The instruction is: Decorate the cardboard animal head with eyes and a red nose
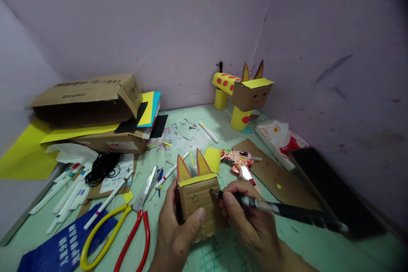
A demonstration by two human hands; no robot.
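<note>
A small cardboard box (204,216) with two pointed yellow ears edged in red and a yellow strip along its top faces me. My left hand (178,225) grips it from the left, the thumb lying across its front. On that front a small circle is drawn at the left. My right hand (247,216) pinches a black pen (277,209), whose tip meets the box's front at the upper right. Scissors (140,208) with one yellow and one red handle lie left of my left hand.
A finished-looking cardboard animal (253,95) with a spotted yellow body stands at the back right. An open carton (79,93) sits back left. Several white markers (68,195), black cord (103,169), a tissue pack (282,140) and a dark phone (334,191) lie around.
</note>
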